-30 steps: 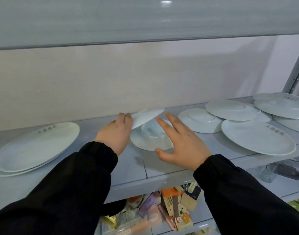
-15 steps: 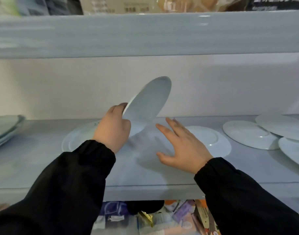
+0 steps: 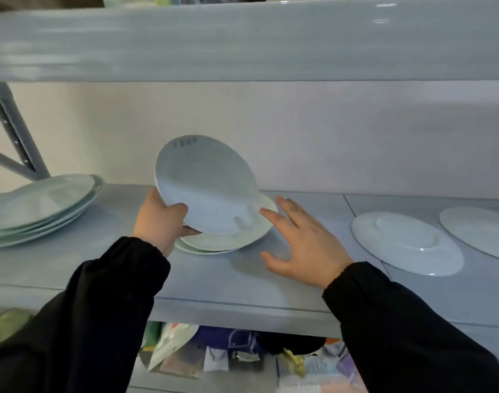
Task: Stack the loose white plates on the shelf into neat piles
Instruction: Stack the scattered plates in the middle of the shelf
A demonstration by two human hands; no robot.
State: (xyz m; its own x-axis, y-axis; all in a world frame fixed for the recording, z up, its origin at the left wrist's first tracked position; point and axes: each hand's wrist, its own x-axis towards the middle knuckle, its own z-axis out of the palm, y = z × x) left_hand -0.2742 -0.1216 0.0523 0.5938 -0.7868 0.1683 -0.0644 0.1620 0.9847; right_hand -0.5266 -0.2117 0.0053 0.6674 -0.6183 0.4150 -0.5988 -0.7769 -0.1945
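Observation:
My left hand [image 3: 159, 222] grips the near-left rim of a small white plate [image 3: 203, 182], which is tilted up with its face toward me and has small dark lettering near its top edge. Just under it a short pile of white plates [image 3: 237, 236] rests on the grey shelf [image 3: 228, 285]. Right of that pile my right hand [image 3: 302, 245] hovers with fingers spread, holding nothing, its fingertips close to the tilted plate's lower right edge. A taller pile of larger plates [image 3: 41, 208] sits at the far left.
An upside-down white plate [image 3: 407, 242] lies to the right, with another plate [image 3: 477, 231] beyond it at the frame edge. The upper shelf board [image 3: 242, 41] hangs low overhead. A grey metal upright [image 3: 13, 131] stands at the back left. Packaged goods [image 3: 228, 361] fill the shelf below.
My view has swung left along the shelf. The held plate has turned from edge-on to facing me and come down over the small pile. My right hand followed beside it.

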